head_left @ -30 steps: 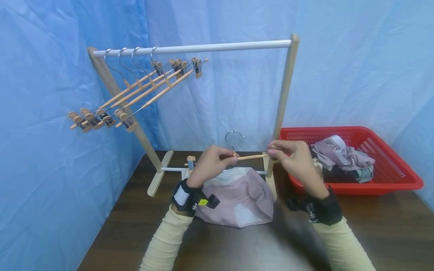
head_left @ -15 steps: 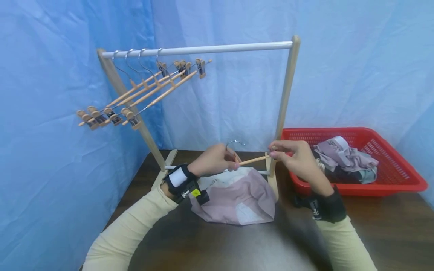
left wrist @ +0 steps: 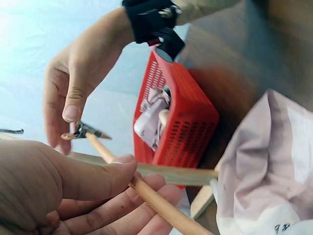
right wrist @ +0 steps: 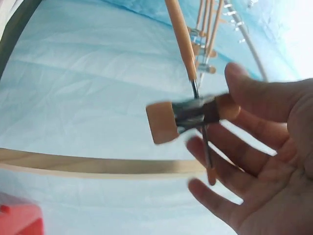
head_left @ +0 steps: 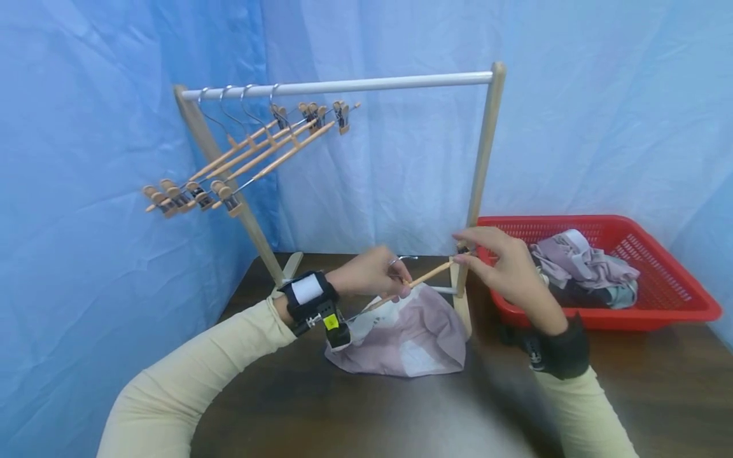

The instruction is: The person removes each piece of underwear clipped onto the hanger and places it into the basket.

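Observation:
My left hand (head_left: 380, 273) pinches the wooden bar of a clip hanger (head_left: 432, 273) between thumb and fingers, near its metal hook. Around the clip (right wrist: 188, 117) at the hanger's right end, my right hand (head_left: 504, 264) has its thumb and fingers spread apart. That clip shows no cloth in its jaws. Beneath the hanger lies a pink and white garment (head_left: 429, 337) with dark lettering on its white band. The hanger's left end is hidden behind the left wrist camera.
Several clip hangers (head_left: 269, 149) hang at the left of the rack's white rail (head_left: 389, 83). At the right stands a red basket (head_left: 624, 318) with crumpled clothes (head_left: 584, 264). The rack's right post (head_left: 487, 146) rises just behind my right hand.
My left wrist has turned and the left elbow swung outward. The hanger has tilted, its left end lower and nearer. My right thumb and fingers have spread from their pinch at the clip.

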Motion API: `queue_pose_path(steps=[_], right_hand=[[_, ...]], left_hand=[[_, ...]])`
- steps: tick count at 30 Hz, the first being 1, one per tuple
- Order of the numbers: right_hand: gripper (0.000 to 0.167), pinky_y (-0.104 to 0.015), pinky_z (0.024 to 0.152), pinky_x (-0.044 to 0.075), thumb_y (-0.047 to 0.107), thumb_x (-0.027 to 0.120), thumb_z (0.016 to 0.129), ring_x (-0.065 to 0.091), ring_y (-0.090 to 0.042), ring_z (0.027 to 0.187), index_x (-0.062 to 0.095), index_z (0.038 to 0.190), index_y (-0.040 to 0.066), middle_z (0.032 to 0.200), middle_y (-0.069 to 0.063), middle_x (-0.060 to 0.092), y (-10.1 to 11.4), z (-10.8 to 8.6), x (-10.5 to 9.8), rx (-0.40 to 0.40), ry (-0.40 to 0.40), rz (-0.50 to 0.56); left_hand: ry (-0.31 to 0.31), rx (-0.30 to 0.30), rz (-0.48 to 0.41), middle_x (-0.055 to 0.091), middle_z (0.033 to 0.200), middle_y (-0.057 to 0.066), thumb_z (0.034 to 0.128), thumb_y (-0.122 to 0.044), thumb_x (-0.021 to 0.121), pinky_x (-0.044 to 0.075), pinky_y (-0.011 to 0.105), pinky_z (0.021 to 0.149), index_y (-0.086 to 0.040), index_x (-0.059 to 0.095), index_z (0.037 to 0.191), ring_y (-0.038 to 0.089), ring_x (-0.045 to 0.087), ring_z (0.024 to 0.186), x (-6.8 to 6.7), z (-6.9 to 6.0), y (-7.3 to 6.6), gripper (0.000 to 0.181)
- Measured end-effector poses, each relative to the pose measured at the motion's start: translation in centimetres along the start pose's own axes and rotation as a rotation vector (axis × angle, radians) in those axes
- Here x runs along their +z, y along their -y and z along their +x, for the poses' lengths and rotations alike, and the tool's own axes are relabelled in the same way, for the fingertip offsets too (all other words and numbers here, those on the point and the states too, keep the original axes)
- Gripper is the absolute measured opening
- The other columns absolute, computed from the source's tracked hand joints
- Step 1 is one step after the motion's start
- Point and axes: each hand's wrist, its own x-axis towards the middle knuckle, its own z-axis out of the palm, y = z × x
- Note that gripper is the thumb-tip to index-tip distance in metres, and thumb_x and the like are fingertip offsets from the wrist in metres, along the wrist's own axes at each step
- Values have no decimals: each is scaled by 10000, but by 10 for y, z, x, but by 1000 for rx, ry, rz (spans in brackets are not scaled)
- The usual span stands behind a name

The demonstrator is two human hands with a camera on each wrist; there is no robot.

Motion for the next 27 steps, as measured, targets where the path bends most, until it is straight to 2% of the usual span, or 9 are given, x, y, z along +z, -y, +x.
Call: queue_pose_path(steps=[3, 8, 11, 13, 15, 18, 21, 25, 27], right_hand=[[517, -552, 996, 523, 16, 868, 769, 628, -350, 1236, 698, 1257, 20, 1262, -176, 705, 10, -1, -1, -52, -103, -46], [522, -380, 1154, 440, -29, 863, 758, 592, -346, 1304, 707, 1254, 21, 1297, -161, 696, 30, -7, -3, -160, -264, -63], [376, -256, 1175, 390, 152, 785, 903, 610, -332, 1283, 711, 1247, 21, 1284, -153, 706, 42, -12, -5, -233, -308, -37], [378, -220, 1161, 390, 300, 702, 974, 636, -316, 1241, 719, 1225, 17, 1251, -155, 719, 51, -17, -5, -285, -309, -25], [449, -195, 1136, 411, 403, 617, 1012, 667, -302, 1168, 730, 1191, 7, 1197, -158, 736, 59, -20, -2, -356, -292, -3], [390, -192, 1110, 439, 349, 605, 1030, 702, -295, 1064, 749, 1124, -1, 1106, -151, 758, 71, -23, 6, -472, -239, 46], [326, -203, 1055, 492, 303, 605, 1033, 731, -263, 1000, 762, 1081, 21, 1055, -115, 773, 80, -27, 18, -545, -146, 82], [198, -269, 921, 584, 225, 754, 939, 748, -193, 961, 775, 1048, 61, 1012, -58, 783, 86, -31, 36, -583, -1, 98], [222, -302, 895, 602, 157, 833, 857, 738, -160, 960, 773, 1055, 74, 1006, -27, 783, 89, -32, 46, -607, 71, 88]], left_hand=[[2, 23, -33, 774, 876, 98, 931, -80, 735, 565, 236, 648, 14, 742, 1075, 169, 725, 727, -1, 0, -3, 173], [-6, 50, -109, 765, 910, 122, 929, -81, 739, 615, 291, 708, 26, 728, 1110, 134, 711, 749, -1, 0, -7, 211], [-22, 12, -161, 753, 934, 144, 924, -83, 746, 631, 329, 740, 25, 720, 1116, 162, 726, 777, -1, 0, -11, 222], [-36, -14, -177, 743, 932, 140, 920, -96, 755, 631, 323, 740, 15, 723, 1107, 174, 728, 782, -2, 0, -13, 220], [-47, -30, -190, 732, 937, 138, 919, -106, 761, 632, 325, 741, 10, 725, 1104, 186, 728, 790, -2, 0, -14, 222], [-58, -48, -207, 721, 966, 127, 929, -84, 744, 630, 313, 731, 4, 729, 1091, 193, 722, 818, -1, 1, -15, 185], [-65, -55, -228, 718, 986, 138, 935, -53, 722, 631, 305, 726, 11, 733, 1075, 194, 715, 840, 1, 2, -15, 154], [-69, -58, -249, 740, 950, 142, 917, -73, 751, 638, 350, 743, 6, 743, 1033, 198, 720, 827, 3, 3, -17, 141], [-70, -56, -258, 748, 922, 131, 903, -96, 775, 639, 380, 757, -2, 746, 1014, 199, 724, 813, 5, 3, -17, 149]])
